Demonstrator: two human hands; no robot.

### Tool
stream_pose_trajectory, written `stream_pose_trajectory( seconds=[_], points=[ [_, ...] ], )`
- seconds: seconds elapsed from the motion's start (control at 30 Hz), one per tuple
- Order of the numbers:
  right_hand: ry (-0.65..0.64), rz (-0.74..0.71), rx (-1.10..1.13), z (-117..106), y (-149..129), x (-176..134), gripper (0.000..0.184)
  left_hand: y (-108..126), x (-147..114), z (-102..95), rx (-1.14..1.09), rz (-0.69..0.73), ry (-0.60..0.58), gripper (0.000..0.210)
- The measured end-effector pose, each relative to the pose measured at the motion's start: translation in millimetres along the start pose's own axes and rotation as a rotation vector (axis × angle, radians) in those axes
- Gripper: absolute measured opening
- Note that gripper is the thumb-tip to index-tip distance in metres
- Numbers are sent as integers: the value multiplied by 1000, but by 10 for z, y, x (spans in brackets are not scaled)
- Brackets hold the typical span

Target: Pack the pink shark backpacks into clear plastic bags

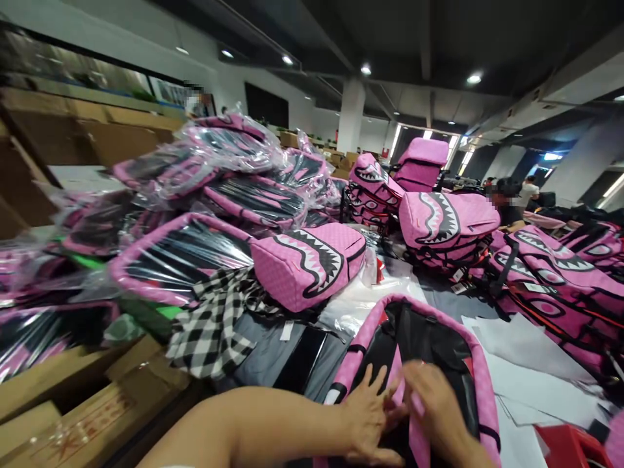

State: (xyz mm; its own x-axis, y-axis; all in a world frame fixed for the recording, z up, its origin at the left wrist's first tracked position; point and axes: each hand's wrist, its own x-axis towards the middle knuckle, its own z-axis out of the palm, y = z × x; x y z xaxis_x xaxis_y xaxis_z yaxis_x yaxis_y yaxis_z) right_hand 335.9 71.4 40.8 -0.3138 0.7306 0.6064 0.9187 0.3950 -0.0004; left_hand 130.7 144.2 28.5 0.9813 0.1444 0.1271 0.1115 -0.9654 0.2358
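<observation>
A pink and black backpack [475,335] lies in front of me with its black side up and a checked pink rim. My left hand [365,416] rests on it, fingers spread over the black panel beside a pink strap [418,435]. Curled at that strap is my right hand [433,403], slightly blurred; its fingertips are partly hidden. Beyond the backpack lie clear plastic bags [348,309] and another pink backpack [312,266] with a shark-mouth print.
Plastic-wrapped pink backpacks [253,201] pile up at left, near a black-and-white checked cloth [209,331] and an open cardboard box [92,403]. More backpacks [560,279], white sheets [541,383] and a red object [570,445] are at right. A co-worker [509,201] is farther back.
</observation>
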Motion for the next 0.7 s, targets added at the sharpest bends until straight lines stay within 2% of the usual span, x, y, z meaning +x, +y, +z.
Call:
stream_pose_trajectory(
  seconds=[0.07,0.13,0.23,0.3,0.37,0.43,0.5,0.57,0.63,0.7],
  points=[
    [-37,250,-157,-1,471,201,44,-7,201,-162,-1,-19,-18,91],
    [-78,400,-270,128,821,240,50,-75,511,-335,-19,-97,5,88],
    [-211,412,-294,355,1089,37,49,-252,967,-479,-67,-248,205,82],
    [-299,366,-253,336,1192,-61,46,-372,1140,-434,-146,-283,304,83],
    [-368,416,-224,145,1290,50,45,-459,1189,-296,-266,-280,282,90],
    [-403,579,-228,-85,1381,422,47,-507,1164,-127,-365,-271,236,101],
    [-402,722,-210,-154,1448,980,47,-529,1142,26,-419,-250,237,106],
    [-433,676,-62,56,1487,1572,39,-552,1186,169,-439,-217,280,106],
    [-515,619,48,500,1511,2058,27,-602,1311,335,-434,-258,297,98],
    [-609,593,108,1018,1550,2367,14,-690,1471,536,-419,-391,270,89]
  ],
)
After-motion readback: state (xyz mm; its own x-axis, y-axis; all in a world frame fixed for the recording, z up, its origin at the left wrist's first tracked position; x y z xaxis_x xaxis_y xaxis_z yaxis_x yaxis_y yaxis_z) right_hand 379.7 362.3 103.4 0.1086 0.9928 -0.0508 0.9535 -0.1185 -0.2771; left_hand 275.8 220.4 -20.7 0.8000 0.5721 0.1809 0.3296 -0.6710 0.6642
